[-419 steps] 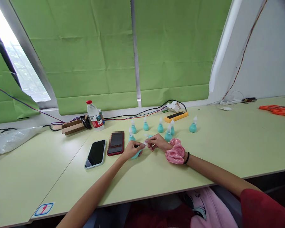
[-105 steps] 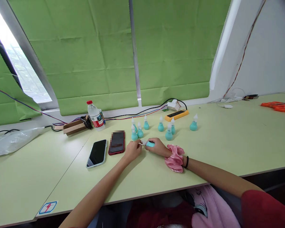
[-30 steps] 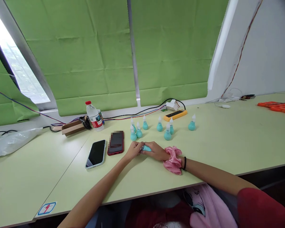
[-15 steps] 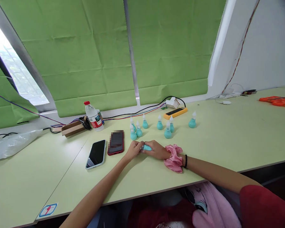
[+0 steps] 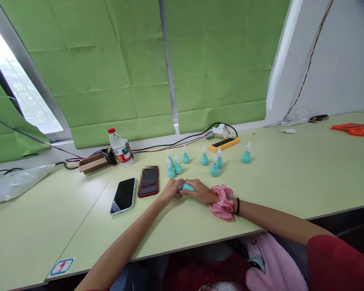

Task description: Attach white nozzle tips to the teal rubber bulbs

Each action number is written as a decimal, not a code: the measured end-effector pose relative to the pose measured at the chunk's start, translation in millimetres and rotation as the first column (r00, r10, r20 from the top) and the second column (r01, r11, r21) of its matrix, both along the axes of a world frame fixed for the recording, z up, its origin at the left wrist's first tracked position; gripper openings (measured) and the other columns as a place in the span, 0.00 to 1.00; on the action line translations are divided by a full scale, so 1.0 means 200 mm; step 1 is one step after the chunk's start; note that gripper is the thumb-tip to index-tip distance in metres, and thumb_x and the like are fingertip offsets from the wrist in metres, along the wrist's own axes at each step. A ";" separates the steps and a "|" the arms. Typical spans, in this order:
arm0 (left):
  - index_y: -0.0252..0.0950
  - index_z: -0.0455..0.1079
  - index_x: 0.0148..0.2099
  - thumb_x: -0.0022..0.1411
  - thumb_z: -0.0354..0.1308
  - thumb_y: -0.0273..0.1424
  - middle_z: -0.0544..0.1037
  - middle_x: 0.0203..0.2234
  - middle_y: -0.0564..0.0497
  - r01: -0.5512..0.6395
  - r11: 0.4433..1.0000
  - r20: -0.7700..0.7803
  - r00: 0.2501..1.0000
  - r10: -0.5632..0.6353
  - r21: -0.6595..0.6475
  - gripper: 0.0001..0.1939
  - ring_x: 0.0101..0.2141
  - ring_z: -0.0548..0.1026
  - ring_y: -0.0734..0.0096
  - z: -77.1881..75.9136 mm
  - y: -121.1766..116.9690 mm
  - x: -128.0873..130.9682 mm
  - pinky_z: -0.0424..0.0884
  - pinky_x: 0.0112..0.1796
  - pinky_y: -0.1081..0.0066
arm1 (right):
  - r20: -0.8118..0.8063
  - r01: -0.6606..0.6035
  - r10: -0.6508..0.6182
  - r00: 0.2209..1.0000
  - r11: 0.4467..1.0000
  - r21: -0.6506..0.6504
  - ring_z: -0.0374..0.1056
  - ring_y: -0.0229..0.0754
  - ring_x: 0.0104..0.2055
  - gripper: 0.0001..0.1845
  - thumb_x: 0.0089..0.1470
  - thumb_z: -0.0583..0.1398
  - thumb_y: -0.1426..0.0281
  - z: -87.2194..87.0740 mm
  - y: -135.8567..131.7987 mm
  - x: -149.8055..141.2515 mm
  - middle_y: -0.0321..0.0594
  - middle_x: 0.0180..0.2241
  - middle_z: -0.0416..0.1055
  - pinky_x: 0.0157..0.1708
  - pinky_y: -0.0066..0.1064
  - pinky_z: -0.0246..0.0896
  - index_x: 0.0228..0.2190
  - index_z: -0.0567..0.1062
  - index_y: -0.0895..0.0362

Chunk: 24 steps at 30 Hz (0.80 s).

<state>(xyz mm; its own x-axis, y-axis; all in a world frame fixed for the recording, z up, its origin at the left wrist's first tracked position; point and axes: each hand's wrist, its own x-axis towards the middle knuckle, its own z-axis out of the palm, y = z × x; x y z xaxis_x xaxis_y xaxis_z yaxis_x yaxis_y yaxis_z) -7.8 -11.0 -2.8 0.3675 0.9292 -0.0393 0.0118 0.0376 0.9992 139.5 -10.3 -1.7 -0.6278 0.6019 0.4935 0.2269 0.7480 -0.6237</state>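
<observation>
My left hand (image 5: 170, 191) is closed around the clear tip end of a teal bulb nasal aspirator (image 5: 188, 187). My right hand (image 5: 200, 191) grips the bulb from the other side, thumb along it. The two hands meet just above the table, and the fingers cover most of the tip. Beyond them several more aspirators stand upright with whitish pointed tips. A close cluster holds the front-left aspirator (image 5: 170, 173) and its neighbour (image 5: 178, 168). Another aspirator (image 5: 214, 170) stands past my right hand, and a lone aspirator (image 5: 246, 157) is farther right.
Left of my hands lie a dark-red phone (image 5: 148, 182) and a light-cased phone (image 5: 123, 196). A water bottle (image 5: 120, 148), an open cardboard box (image 5: 93, 162) and a yellow power strip (image 5: 224, 144) line the back. Orange scissors (image 5: 353, 129) lie far right, a plastic bag (image 5: 18, 182) far left.
Fourteen seconds ago my hands held a small whitish piece beside a teal bulb; since then the left cluster has gained an aspirator. Over the last second both hands barely shift on the held one.
</observation>
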 end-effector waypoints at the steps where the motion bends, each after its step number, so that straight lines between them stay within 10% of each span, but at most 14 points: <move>1: 0.35 0.48 0.18 0.49 0.50 0.40 0.50 0.11 0.60 0.011 1.000 0.011 1.000 -0.010 -0.017 0.18 0.12 0.47 0.87 0.00 0.00 0.00 0.42 0.15 0.79 | -0.007 0.000 0.000 1.000 1.000 0.000 0.62 0.39 0.29 0.09 0.50 0.51 0.64 0.00 0.00 0.00 0.37 0.27 0.67 0.29 0.29 0.55 0.29 0.67 0.55; 18: 0.35 0.47 0.15 0.53 0.44 0.42 0.47 0.05 0.61 0.111 0.985 0.107 0.989 -0.097 -0.135 0.22 0.10 0.45 0.85 0.03 0.04 -0.05 0.45 0.15 0.78 | -0.006 0.084 -0.083 0.996 0.990 0.118 0.58 0.37 0.28 0.10 0.50 0.51 0.62 -0.02 0.03 0.00 0.37 0.26 0.64 0.30 0.27 0.52 0.27 0.64 0.57; 24: 0.34 0.51 0.15 0.53 0.42 0.46 0.49 0.08 0.59 -0.271 0.916 -0.185 0.924 0.333 0.297 0.24 0.12 0.47 0.83 0.04 0.06 -0.07 0.44 0.17 0.77 | -0.163 0.304 -0.305 0.938 0.952 -0.035 0.53 0.33 0.24 0.11 0.50 0.49 0.62 -0.03 0.09 0.02 0.31 0.21 0.57 0.25 0.24 0.50 0.27 0.61 0.57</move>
<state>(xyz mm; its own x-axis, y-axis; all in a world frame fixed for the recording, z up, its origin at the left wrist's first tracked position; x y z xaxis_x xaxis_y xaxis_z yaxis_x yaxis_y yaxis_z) -22.2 0.8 6.1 0.0778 0.9822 0.1712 0.2693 -0.1860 0.9449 142.6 6.9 -7.7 -0.3242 0.7565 0.5681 0.3367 0.6534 -0.6780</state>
